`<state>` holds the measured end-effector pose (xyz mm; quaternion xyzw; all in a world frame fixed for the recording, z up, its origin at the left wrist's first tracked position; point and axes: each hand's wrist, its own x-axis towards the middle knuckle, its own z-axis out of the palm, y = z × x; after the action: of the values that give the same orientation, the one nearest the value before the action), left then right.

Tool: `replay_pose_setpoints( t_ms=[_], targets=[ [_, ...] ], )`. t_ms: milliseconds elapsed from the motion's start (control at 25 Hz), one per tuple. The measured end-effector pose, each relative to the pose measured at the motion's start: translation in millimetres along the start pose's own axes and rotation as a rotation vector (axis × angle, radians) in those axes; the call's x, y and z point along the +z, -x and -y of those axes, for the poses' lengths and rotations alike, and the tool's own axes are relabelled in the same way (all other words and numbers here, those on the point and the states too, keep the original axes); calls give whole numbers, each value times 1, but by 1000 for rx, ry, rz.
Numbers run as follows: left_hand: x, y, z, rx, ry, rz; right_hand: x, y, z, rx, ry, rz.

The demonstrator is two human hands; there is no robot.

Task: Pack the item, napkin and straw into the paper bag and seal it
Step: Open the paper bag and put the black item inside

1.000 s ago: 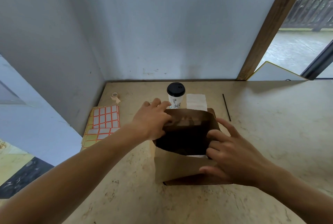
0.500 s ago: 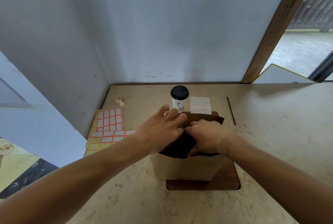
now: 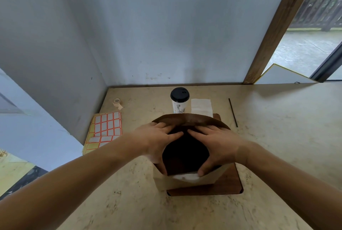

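A brown paper bag (image 3: 187,181) stands upright on a dark wooden board (image 3: 229,185), its mouth spread wide toward me. My left hand (image 3: 157,139) holds the left side of the rim, fingers on the far edge and thumb on the near edge. My right hand (image 3: 216,142) grips the right side the same way. Behind the bag stands a white paper cup with a black lid (image 3: 179,100). A folded white napkin (image 3: 201,107) lies just right of the cup. A thin black straw (image 3: 232,112) lies farther right. The bag's inside is dark.
A sheet of white stickers with orange borders (image 3: 107,127) lies at the left, on yellow sheets. A small tape roll (image 3: 117,102) sits near the left wall. Walls close the table's back and left; a wooden post (image 3: 273,31) stands at the back right.
The bag went from half tilted to upright with its mouth spread round. My right hand came out of the bag's mouth to the right rim; both hands pulled apart.
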<state>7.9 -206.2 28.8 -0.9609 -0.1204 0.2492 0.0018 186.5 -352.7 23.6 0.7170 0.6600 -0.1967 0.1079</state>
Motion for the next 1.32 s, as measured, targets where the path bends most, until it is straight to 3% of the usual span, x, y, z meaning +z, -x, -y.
replay_pose_setpoints(
  t_ms=[240, 440, 600, 720, 1000, 1320],
  targets=[
    [-11, 1, -10, 14, -80, -16, 8, 1, 9, 47, -22, 40],
    [-6, 1, -29, -104, -62, -105, -1, -1, 22, 62, 2, 87],
    [-2, 6, -31, -126, -229, -91, -9, -1, 23, 55, 0, 143],
    [-8, 6, -23, -101, -177, -62, -13, -2, 21, 30, 18, 151],
    [-7, -3, -8, -118, -80, 3, -9, -13, 8, 47, 124, -21],
    [-6, -12, -1, -123, -37, 15, -28, -17, -5, -81, -70, -102]
  ],
)
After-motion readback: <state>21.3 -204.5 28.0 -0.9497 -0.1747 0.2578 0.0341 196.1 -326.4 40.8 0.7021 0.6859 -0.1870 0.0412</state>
